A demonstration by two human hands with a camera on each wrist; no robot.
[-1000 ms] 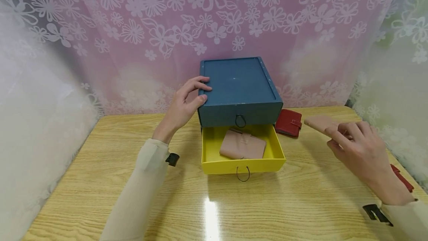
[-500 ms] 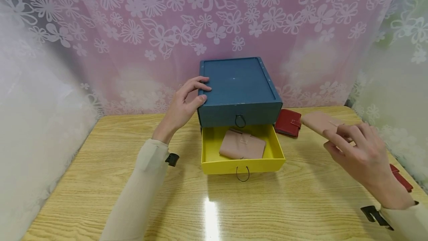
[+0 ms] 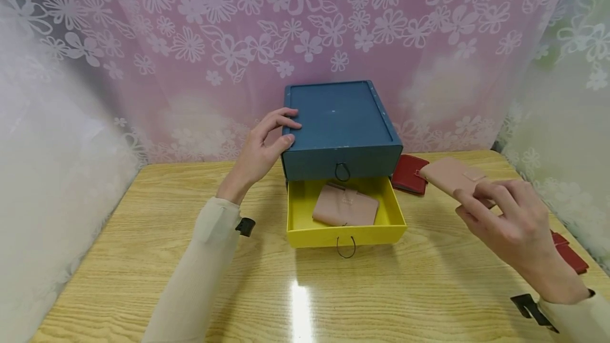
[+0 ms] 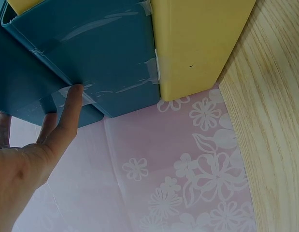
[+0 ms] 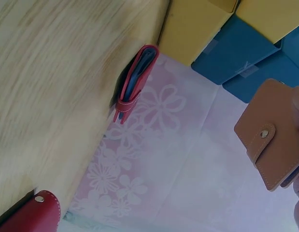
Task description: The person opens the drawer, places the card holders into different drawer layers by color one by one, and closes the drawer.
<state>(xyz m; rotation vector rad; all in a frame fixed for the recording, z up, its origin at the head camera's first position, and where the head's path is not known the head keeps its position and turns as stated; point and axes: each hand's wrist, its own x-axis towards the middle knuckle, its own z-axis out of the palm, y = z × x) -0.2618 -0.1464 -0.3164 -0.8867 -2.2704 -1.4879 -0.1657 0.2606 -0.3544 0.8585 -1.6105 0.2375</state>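
Observation:
My left hand (image 3: 257, 152) rests on the left edge of a blue drawer box (image 3: 340, 115), its fingertips on the top and side. Below the blue front, a yellow drawer (image 3: 347, 236) is pulled out, and a pink-beige wallet (image 3: 345, 205) with a strap lies inside it. My right hand (image 3: 512, 232) pinches a second beige wallet (image 3: 450, 176) by its near end, held above the table to the right of the drawer. In the right wrist view this wallet (image 5: 275, 133) shows a snap strap and a folded, layered edge.
A red wallet (image 3: 411, 174) lies on the table (image 3: 190, 258) against the box's right side. Another red wallet (image 3: 569, 253) lies by the table's right edge, partly behind my right wrist. A pink flowered curtain (image 3: 229, 30) hangs close behind the box.
My right hand has shifted slightly left with the beige wallet, which now overlaps the red wallet's strap in the head view. My left hand and the drawer stay put.

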